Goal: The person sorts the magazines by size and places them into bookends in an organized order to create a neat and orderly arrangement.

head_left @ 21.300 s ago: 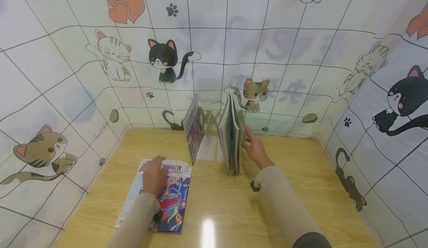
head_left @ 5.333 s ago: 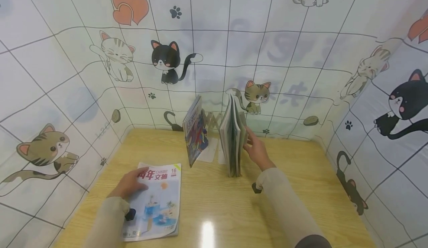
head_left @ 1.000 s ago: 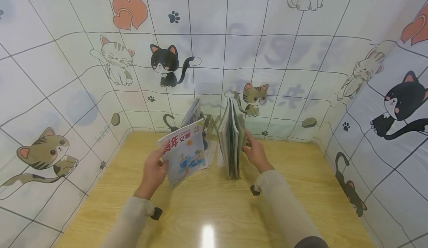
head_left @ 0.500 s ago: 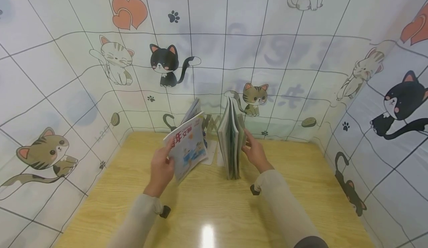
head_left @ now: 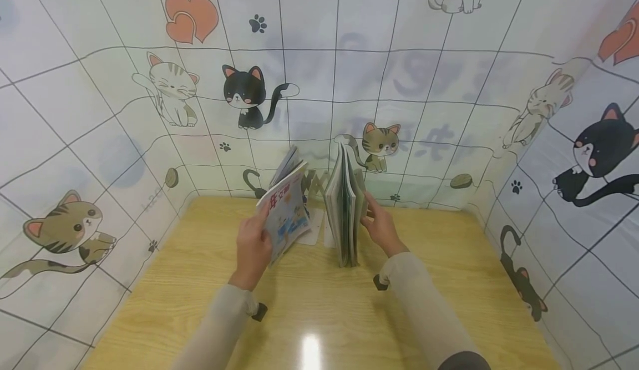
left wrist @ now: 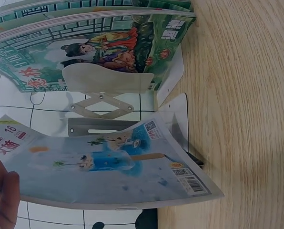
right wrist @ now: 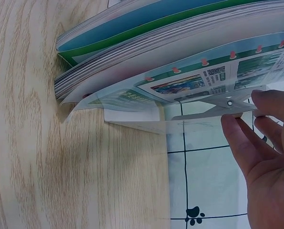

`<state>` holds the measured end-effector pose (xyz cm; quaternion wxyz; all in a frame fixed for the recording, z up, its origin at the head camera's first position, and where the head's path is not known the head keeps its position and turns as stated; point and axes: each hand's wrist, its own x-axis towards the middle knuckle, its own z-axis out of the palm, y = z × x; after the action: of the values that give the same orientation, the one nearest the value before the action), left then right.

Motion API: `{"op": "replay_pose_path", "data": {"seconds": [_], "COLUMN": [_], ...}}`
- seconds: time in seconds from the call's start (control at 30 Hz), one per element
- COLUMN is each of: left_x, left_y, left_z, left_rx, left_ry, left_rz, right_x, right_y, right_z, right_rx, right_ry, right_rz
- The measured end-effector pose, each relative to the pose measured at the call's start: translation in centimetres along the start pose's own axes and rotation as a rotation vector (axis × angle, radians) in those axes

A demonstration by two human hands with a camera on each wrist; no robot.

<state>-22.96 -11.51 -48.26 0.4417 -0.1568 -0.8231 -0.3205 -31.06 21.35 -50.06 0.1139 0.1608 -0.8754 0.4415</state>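
Note:
A magazine (head_left: pixel 287 223) with a pale blue cover tilts upright in my left hand (head_left: pixel 252 251), thumb on the front cover near its left edge. Its lower part stands just before the left plate of an expandable metal bookend (left wrist: pixel 101 106). Partly hidden behind it leans another magazine (head_left: pixel 284 165). My right hand (head_left: pixel 383 228) is at the bookend's right plate, pinching its edge between thumb and fingers in the right wrist view. Against that plate's inner side stand several magazines (head_left: pixel 340 209), pages fanned a little; a green illustrated cover (left wrist: pixel 104 52) faces left.
The wooden table (head_left: pixel 319 309) stretches in front of the bookend. A cat-patterned cloth wall (head_left: pixel 319 81) encloses it at the back and both sides. The bookend's flat white base (head_left: pixel 310 234) lies on the table between the plates.
Earlier, the pale blue magazine lay on the table at the left. My left hand has lifted it and carried it rightward and away from me to the bookend. My right hand has stayed put.

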Motion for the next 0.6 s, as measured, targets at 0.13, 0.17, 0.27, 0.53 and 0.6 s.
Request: {"op": "replay_pose_path", "data": {"seconds": [0.13, 0.17, 0.27, 0.53, 0.6], "left_x": [0.2, 0.2, 0.6, 1.4, 1.7], "left_y": [0.3, 0.4, 0.5, 0.9, 1.1], "left_z": [0.2, 0.2, 0.3, 0.6, 0.6], "left_rx": [0.018, 0.022, 0.029, 0.046, 0.052], "left_ry": [0.011, 0.020, 0.054, 0.089, 0.092], "left_rz": [0.013, 0.021, 0.053, 0.082, 0.085], "right_x": [-0.1, -0.1, 0.0, 0.1, 0.1], "right_y": [0.1, 0.0, 0.0, -0.1, -0.1], "right_z": [-0.1, -0.1, -0.1, -0.2, -0.2], "right_rx": [-0.017, -0.021, -0.028, -0.033, -0.034], "right_ry": [0.002, 0.001, 0.003, -0.007, -0.009], "right_rz": [-0.014, -0.016, -0.015, 0.014, 0.018]}}
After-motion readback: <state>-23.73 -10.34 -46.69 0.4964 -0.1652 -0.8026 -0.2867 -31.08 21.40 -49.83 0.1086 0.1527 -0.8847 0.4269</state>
